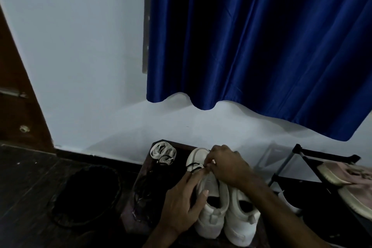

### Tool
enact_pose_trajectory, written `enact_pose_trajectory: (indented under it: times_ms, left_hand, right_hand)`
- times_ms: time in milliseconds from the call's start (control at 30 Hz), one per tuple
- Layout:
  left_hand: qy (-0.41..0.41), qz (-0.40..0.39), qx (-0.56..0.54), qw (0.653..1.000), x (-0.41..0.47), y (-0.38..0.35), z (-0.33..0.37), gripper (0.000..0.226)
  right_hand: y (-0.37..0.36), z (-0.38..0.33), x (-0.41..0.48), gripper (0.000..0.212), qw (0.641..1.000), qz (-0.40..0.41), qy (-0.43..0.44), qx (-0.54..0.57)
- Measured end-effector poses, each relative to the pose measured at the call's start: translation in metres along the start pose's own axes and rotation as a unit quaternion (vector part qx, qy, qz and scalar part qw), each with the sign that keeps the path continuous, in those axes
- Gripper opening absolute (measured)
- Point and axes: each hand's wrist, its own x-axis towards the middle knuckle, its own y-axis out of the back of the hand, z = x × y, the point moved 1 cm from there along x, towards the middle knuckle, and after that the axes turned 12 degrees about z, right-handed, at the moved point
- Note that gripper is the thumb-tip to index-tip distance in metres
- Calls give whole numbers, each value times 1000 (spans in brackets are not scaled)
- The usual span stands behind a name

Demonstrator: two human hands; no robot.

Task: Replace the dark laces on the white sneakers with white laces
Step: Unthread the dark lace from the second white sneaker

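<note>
Far-left corner of tabletop [145, 169]: white laces [163, 153] bundled, waiting. Left hand [182, 205] wrapped around left sneaker [209, 203], steadying upper. Dark lace [194, 166] looped at toe-end eyelets. Right hand [227, 164] closed over same spot, fingertips pinching lace. Right sneaker [241, 219] touching alongside, near edge. Likely unthreading: pull one crossing at a time, keep shoe pinned, avoid snagging aglet in eyelet.

Two white sneakers [227, 209] side by side at lower centre, heels toward camera, dark lace [193, 166] still in left shoe's forefoot, white laces [163, 152] bundled upper left of them.
</note>
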Motion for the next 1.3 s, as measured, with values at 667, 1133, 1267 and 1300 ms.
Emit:
enact_pose_trajectory:
  times_ms: [667,1133,1267,1300]
  left_hand:
    - [7,-37,24,999,-4,-2,-3,38]
    - [13,-32,14,999,-4,-2,-3,38]
    - [16,-36,13,999,-4,-2,-3,40]
    - [15,-35,13,999,-4,-2,-3,40]
  right_hand:
    - [55,41,4,9,966,188,-168,49]
    - [-2,-7,8,18,998,-40,-24,-32]
    - [0,3,14,17,995,-78,-58,26]
    - [0,3,16,18,993,-95,-61,35]
